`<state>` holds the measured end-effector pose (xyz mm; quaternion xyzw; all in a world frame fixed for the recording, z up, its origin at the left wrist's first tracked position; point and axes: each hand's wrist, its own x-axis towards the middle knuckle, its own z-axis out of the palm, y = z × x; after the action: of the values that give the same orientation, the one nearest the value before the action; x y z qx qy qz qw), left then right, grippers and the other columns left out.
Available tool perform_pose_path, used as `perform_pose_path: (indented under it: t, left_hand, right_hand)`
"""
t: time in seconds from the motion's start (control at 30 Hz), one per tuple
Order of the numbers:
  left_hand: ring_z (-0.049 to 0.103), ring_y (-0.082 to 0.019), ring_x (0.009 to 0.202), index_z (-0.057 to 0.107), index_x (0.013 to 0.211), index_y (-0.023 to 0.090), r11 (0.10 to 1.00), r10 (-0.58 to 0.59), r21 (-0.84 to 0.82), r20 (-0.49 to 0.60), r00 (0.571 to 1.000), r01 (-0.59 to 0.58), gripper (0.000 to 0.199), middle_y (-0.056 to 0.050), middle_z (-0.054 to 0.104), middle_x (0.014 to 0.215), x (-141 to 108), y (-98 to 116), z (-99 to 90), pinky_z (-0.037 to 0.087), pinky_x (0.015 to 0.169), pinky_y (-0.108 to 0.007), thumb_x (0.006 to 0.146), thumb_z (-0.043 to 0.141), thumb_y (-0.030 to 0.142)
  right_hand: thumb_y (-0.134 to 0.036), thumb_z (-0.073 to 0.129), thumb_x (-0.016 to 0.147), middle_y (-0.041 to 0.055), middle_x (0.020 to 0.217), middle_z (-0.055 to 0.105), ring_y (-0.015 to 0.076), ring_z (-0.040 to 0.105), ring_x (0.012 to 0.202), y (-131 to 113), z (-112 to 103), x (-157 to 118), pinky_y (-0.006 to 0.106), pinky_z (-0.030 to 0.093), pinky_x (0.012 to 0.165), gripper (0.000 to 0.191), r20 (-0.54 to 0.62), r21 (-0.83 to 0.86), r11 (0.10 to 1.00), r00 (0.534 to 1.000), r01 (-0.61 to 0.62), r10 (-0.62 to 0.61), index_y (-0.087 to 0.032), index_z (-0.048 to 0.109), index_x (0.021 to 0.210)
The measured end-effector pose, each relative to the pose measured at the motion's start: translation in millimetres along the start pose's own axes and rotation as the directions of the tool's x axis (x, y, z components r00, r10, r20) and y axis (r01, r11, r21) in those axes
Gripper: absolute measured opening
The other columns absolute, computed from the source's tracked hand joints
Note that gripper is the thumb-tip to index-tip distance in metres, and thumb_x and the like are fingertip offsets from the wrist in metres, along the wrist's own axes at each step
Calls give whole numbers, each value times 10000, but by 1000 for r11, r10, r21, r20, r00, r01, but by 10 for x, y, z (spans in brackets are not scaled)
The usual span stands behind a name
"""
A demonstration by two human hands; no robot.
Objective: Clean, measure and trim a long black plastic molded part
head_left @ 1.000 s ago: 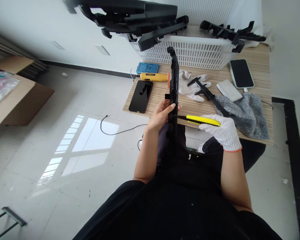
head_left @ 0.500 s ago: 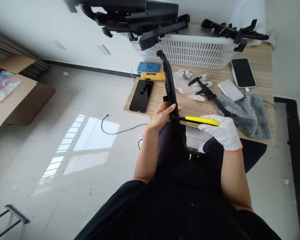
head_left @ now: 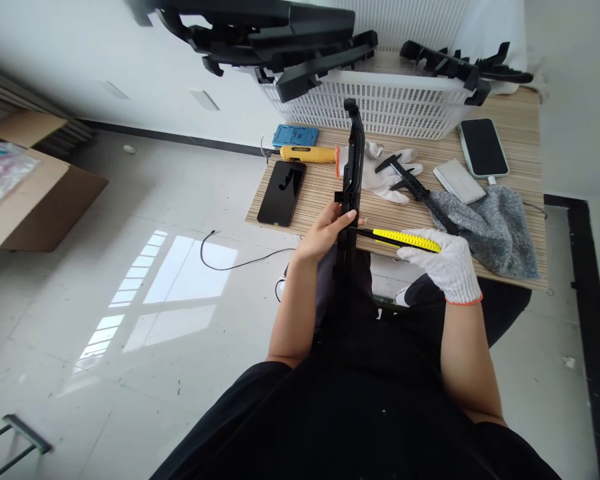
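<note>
My bare left hand (head_left: 327, 233) grips a long black plastic part (head_left: 354, 163) near its middle, thumb on top. The part stands nearly upright in view, its lower end over my lap. In a white knitted glove, my right hand (head_left: 447, 260) is closed around a tool with a yellow ribbed handle (head_left: 405, 240). The tool's dark tip reaches the black part's edge beside my left fingers; exact contact is hard to make out. Behind the part lies a loose white glove (head_left: 387, 177), with a black caliper (head_left: 417, 187) across it.
On the wooden table (head_left: 523, 120) are a dark phone (head_left: 281, 193), a yellow tool (head_left: 307, 155), a blue object (head_left: 295, 135), a charging phone (head_left: 483, 147), a white box (head_left: 460, 181) and a grey cloth (head_left: 510, 233). A white basket (head_left: 380, 107) holding black parts stands at the back.
The upper end of the black part has swung to the right, uncovering the loose glove's orange cuff. My left hand still grips the part, and the yellow-handled tool has hardly moved.
</note>
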<state>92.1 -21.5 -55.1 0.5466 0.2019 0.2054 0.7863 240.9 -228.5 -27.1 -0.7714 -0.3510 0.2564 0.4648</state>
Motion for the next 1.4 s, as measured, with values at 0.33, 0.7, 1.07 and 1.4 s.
perform_pose_path:
  t: [0.33, 0.7, 1.07, 1.4]
  left_hand:
    - [708, -165, 927, 610, 1024, 209, 999, -9, -46, -65, 998, 6, 373, 0, 654, 927, -4, -36, -1, 538, 644, -211, 800, 825, 415]
    - [675, -116, 813, 625, 1012, 198, 999, -6, -35, -80, 997, 3, 348, 11, 640, 844, 0, -49, 11, 507, 636, -201, 853, 777, 468]
    - [693, -160, 938, 637, 1027, 201, 1000, 11, -14, -39, 999, -11, 416, -18, 682, 951, -18, -26, -22, 551, 854, -265, 758, 861, 426]
    - [718, -219, 968, 691, 1083, 188, 981, -126, -159, -106, 986, 108, 504, -57, 707, 888, 28, 86, 72, 600, 862, -325, 952, 549, 653]
  right_hand:
    - [-422, 871, 706, 40, 1026, 785, 270, 744, 965, 39, 3, -3, 412, 626, 913, 377, 13, 8, 1000, 1000, 1, -1, -254, 805, 1038]
    - [-420, 880, 703, 32, 1036, 784, 272, 746, 967, 35, 4, -28, 422, 634, 909, 354, 35, 25, 1000, 999, 14, -15, -268, 803, 1013]
    - [-451, 872, 703, 29, 1049, 781, 287, 739, 979, 50, -7, -25, 443, 626, 926, 380, 10, 7, 1000, 1000, -4, 4, -285, 798, 1036]
    - [-466, 874, 697, 34, 1032, 783, 293, 741, 958, -12, 4, -30, 457, 632, 906, 387, -6, 8, 1000, 1000, -15, 15, -282, 801, 1030]
